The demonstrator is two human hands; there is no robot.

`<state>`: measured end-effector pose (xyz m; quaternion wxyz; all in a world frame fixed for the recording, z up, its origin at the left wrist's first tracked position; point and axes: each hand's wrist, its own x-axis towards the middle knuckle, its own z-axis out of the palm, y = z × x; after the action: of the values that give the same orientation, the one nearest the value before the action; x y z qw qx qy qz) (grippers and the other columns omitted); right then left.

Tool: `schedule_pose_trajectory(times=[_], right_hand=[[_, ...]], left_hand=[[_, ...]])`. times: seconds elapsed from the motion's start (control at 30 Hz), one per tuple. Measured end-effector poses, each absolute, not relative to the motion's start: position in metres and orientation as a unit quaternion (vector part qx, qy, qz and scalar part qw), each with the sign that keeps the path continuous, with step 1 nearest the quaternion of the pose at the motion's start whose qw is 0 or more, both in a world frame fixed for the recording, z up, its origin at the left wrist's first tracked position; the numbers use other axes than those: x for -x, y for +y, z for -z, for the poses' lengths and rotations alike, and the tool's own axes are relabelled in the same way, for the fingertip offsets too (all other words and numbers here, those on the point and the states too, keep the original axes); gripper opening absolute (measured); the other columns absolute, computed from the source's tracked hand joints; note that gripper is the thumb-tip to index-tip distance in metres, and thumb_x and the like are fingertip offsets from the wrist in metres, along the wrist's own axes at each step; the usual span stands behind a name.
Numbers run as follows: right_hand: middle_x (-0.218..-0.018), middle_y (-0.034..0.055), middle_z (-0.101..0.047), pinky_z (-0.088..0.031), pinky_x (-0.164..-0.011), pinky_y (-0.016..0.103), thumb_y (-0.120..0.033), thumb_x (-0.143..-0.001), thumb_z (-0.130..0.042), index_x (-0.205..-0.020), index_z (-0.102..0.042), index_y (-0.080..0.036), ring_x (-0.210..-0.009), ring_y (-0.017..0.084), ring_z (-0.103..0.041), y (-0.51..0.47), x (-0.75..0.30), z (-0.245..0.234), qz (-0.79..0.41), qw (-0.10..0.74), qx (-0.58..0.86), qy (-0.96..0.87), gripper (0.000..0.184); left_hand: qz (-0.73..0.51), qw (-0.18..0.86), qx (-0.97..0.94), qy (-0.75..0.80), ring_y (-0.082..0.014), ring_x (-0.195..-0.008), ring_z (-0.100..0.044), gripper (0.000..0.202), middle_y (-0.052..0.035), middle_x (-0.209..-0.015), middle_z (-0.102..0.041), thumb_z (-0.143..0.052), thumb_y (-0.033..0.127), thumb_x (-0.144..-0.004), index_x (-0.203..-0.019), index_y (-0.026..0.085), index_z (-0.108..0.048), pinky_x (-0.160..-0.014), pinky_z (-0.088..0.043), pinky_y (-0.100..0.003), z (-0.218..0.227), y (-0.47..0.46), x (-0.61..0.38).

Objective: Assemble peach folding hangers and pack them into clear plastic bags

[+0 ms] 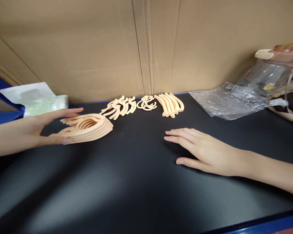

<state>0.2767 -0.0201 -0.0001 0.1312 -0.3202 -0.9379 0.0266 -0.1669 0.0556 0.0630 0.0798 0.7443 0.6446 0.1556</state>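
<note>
My left hand (pixel 42 130) straddles a stack of curved peach plastic pieces (pixel 95 131) on the left of the black table. Its thumb presses the near side, while the fingers reach along the far side; their exact contact there is hidden. The pieces are nested and have an open middle. My right hand (pixel 205 151) rests palm down on the tabletop, fingers stretched out and thumb apart, holding nothing. Beyond the hands lie short wavy peach pieces (pixel 120 106), small hook-shaped pieces (pixel 147 103) and a row of long curved arms (pixel 169 104).
Cardboard (pixel 100 48) walls off the back of the black table (pixel 127 182). A white and green packet (pixel 39 100) is at the back left. At the back right, a crumpled clear plastic bag (pixel 224 100) lies before a clear bottle (pixel 266 76) with a pink lid.
</note>
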Motion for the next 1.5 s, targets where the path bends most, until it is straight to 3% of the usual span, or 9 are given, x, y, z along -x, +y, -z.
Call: schedule_pose_trajectory(times=[0.1,0.2,0.33,0.47,0.63,0.87,1.0,1.23,1.5], right_hand=[[-0.145,0.0182,-0.053,-0.046,-0.108,0.05,-0.044,-0.1,-0.046,-0.141,-0.049,-0.012,-0.132,0.029,-0.052,-0.02,-0.277,0.001,-0.032,0.138,0.32,-0.937,0.052],[-0.144,0.0182,-0.053,-0.046,-0.108,0.05,-0.043,-0.1,-0.048,-0.141,-0.049,-0.013,-0.132,0.029,-0.052,-0.02,-0.277,0.001,-0.036,0.143,0.322,-0.935,0.051],[-0.145,0.0181,-0.052,-0.046,-0.108,0.05,-0.044,-0.1,-0.047,-0.141,-0.049,-0.013,-0.133,0.029,-0.051,-0.02,-0.277,0.0,-0.041,0.138,0.323,-0.935,0.052],[-0.146,0.0178,-0.051,-0.046,-0.108,0.051,-0.045,-0.1,-0.047,-0.142,-0.049,-0.013,-0.134,0.029,-0.051,-0.021,-0.276,-0.002,-0.049,0.134,0.329,-0.934,0.052],[-0.147,0.0179,-0.051,-0.045,-0.109,0.05,-0.045,-0.1,-0.046,-0.142,-0.048,-0.011,-0.134,0.029,-0.05,-0.021,-0.276,-0.002,-0.044,0.131,0.328,-0.935,0.054],[-0.156,0.0179,-0.039,-0.036,-0.116,0.054,-0.053,-0.1,-0.042,-0.148,-0.042,-0.01,-0.145,0.032,-0.037,-0.018,-0.266,0.003,-0.072,0.124,0.374,-0.916,0.065],[-0.158,0.018,-0.033,-0.033,-0.116,0.058,-0.058,-0.099,-0.039,-0.151,-0.038,-0.009,-0.146,0.033,-0.032,-0.014,-0.263,0.004,-0.081,0.113,0.385,-0.912,0.071],[-0.157,0.0214,-0.031,-0.03,-0.119,0.056,-0.063,-0.097,-0.038,-0.15,-0.037,-0.002,-0.148,0.035,-0.028,0.003,-0.251,0.005,-0.055,0.102,0.376,-0.919,0.08],[-0.157,0.0209,-0.034,-0.029,-0.12,0.054,-0.064,-0.097,-0.037,-0.148,-0.039,-0.002,-0.147,0.034,-0.031,0.018,-0.24,0.009,-0.054,0.128,0.376,-0.916,0.081]], left_hand=[[-0.071,0.08,-0.739,0.665,-0.0433,-0.127,-0.055,0.108,0.0049,-0.13,-0.067,-0.065,0.08,-0.035,-0.133,0.038,-0.053,-0.108,-0.04,-0.061,-0.066,0.064,0.178],[-0.089,0.027,-0.778,0.622,-0.041,-0.131,-0.051,0.104,0.0042,-0.139,-0.06,-0.059,0.084,-0.045,-0.136,0.035,-0.051,-0.11,-0.038,-0.06,-0.069,0.058,0.166],[-0.188,-0.061,-0.833,0.516,-0.0275,-0.131,-0.051,0.077,0.0031,-0.14,-0.057,-0.044,0.077,-0.081,-0.14,0.028,-0.048,-0.111,-0.036,-0.054,-0.068,0.027,0.108],[-0.189,-0.001,-0.884,0.427,-0.0244,-0.139,-0.046,0.051,0.004,-0.151,-0.049,-0.045,0.057,-0.095,-0.143,0.039,-0.042,-0.117,-0.038,-0.045,-0.042,-0.008,0.047],[-0.092,0.052,-0.916,0.388,-0.0241,-0.148,-0.03,0.056,-0.0003,-0.16,-0.034,-0.035,0.054,-0.1,-0.152,0.032,-0.034,-0.12,-0.034,-0.047,-0.001,-0.021,0.019],[-0.053,0.027,-0.889,0.454,-0.0252,-0.151,-0.02,0.067,-0.0085,-0.162,-0.025,-0.021,0.057,-0.101,-0.155,0.017,-0.028,-0.121,-0.026,-0.053,0.008,-0.012,0.005],[-0.058,0.008,-0.874,0.482,-0.0277,-0.15,-0.021,0.066,-0.013,-0.161,-0.027,-0.023,0.052,-0.102,-0.153,0.01,-0.031,-0.12,-0.027,-0.056,0.011,-0.001,-0.012],[-0.093,-0.037,-0.852,0.514,-0.0318,-0.146,-0.033,0.063,-0.0188,-0.156,-0.039,-0.033,0.048,-0.1,-0.146,0.006,-0.041,-0.118,-0.033,-0.051,0.013,0.028,-0.034],[-0.129,-0.119,-0.818,0.548,-0.0372,-0.147,-0.029,0.058,-0.0226,-0.153,-0.043,-0.038,0.038,-0.097,-0.142,0.002,-0.045,-0.119,-0.026,-0.056,0.007,0.052,-0.032]])
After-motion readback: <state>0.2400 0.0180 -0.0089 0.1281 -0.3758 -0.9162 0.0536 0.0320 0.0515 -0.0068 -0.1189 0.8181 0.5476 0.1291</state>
